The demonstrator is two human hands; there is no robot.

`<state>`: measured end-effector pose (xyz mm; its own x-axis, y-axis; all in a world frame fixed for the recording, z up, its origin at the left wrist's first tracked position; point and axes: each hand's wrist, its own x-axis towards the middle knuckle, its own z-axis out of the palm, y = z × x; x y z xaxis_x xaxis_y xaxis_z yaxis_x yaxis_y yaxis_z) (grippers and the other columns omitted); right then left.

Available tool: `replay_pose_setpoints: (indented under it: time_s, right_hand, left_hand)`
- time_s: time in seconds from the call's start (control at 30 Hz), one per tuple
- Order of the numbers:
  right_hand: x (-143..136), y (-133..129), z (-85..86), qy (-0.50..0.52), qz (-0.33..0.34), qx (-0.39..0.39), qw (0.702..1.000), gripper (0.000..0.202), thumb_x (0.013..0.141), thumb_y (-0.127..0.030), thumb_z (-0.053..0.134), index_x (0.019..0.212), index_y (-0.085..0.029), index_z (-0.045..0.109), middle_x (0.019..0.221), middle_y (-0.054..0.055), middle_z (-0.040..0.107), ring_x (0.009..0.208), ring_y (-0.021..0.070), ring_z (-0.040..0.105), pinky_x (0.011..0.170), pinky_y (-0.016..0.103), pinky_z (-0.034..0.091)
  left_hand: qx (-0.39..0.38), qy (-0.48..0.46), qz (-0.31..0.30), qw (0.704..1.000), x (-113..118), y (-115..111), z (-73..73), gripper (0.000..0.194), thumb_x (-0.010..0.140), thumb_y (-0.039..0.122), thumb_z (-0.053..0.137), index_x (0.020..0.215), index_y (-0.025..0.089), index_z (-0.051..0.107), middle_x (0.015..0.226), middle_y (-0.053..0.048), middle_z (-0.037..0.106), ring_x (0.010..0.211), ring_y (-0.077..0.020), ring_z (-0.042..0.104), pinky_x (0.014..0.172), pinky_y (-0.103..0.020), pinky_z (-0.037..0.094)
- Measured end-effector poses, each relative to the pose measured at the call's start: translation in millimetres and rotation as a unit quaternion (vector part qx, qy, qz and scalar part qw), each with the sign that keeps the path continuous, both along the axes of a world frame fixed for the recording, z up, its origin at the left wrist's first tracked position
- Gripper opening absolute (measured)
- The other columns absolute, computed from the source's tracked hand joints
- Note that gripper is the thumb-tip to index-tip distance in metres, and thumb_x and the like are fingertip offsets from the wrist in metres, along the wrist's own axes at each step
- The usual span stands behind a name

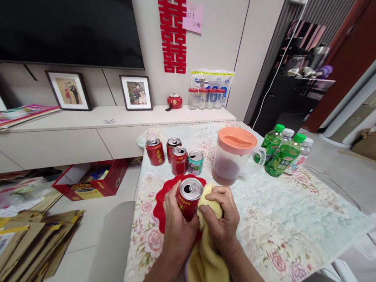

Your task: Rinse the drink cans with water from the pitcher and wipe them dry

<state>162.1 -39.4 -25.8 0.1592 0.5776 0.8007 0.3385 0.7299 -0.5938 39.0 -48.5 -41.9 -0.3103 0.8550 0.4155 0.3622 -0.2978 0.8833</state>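
Note:
My left hand (177, 224) is wrapped round a red drink can (188, 201), upright with its top opened. A yellow cloth (209, 265) is bunched in my right hand (225, 216), whose fingers press it against the can's right side; the rest of the cloth hangs down onto the table. Beneath the can lies a red scalloped mat (162, 202), partly hidden by my hands. Just beyond stand more opened cans: a red can (155, 152), a dark-topped red can (172, 147), another red can (179, 162) and a small green can (195, 163).
A lidded pitcher (232, 158) with dark liquid stands behind my right hand. Several green and clear bottles (280, 154) are at the table's far right. The flowered tablecloth (267, 219) covers the table. Left on the floor are a red box (114, 180) and folded cardboard (35, 241).

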Motion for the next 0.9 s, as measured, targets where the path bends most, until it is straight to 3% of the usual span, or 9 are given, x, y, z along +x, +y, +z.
replay_pose_setpoints:
  time_s: [0.1,0.27,0.63,0.77,0.9]
  right_hand:
    - [3.1,1.8,-2.9,-0.002,-0.008,-0.012,1.000,0.016,0.088,-0.017,0.070,0.103,-0.024,0.068,0.096,0.004,0.061,0.091,0.0194,0.062,0.080,0.035,0.054]
    - [6.6,3.1,-6.2,0.000,-0.023,-0.035,0.999,0.014,0.088,-0.019,0.069,0.101,-0.024,0.068,0.098,0.004,0.062,0.093,0.0206,0.063,0.082,0.037,0.055]
    - [4.7,0.0,-4.0,0.024,0.011,-0.052,0.998,0.016,0.089,-0.020,0.069,0.105,-0.025,0.070,0.100,0.004,0.060,0.094,0.0200,0.062,0.084,0.035,0.053]
    - [3.4,0.4,4.3,0.030,0.009,-0.078,0.996,0.015,0.091,-0.023,0.067,0.106,-0.024,0.070,0.105,0.005,0.062,0.098,0.0207,0.064,0.086,0.035,0.053]
    - [3.9,14.9,37.9,0.027,-0.021,-0.104,0.994,0.011,0.091,-0.028,0.070,0.101,-0.023,0.071,0.102,0.006,0.067,0.098,0.0223,0.066,0.088,0.037,0.054]
  left_hand:
    - [-0.050,0.010,-0.008,0.999,1.8,0.9,4.4,0.076,0.072,0.020,0.075,0.143,0.026,0.047,0.137,-0.012,0.057,0.134,-0.0354,0.052,0.115,-0.056,0.042]
    - [-0.048,0.023,-0.009,0.999,4.3,3.0,9.5,0.068,0.073,0.023,0.073,0.137,0.024,0.048,0.134,-0.013,0.058,0.132,-0.0369,0.052,0.115,-0.059,0.038]
    - [-0.070,-0.061,-0.051,0.994,2.0,0.4,8.9,0.070,0.073,0.022,0.076,0.138,0.026,0.047,0.139,-0.012,0.054,0.134,-0.0336,0.053,0.114,-0.053,0.044]
    - [-0.113,-0.070,-0.085,0.987,-2.5,1.1,26.3,0.074,0.074,0.024,0.075,0.141,0.025,0.044,0.143,-0.013,0.056,0.138,-0.0344,0.053,0.116,-0.053,0.042]
    - [-0.123,-0.078,-0.149,0.978,-6.4,18.4,62.9,0.078,0.074,0.026,0.074,0.144,0.025,0.042,0.143,-0.011,0.060,0.136,-0.0321,0.057,0.116,-0.050,0.044]
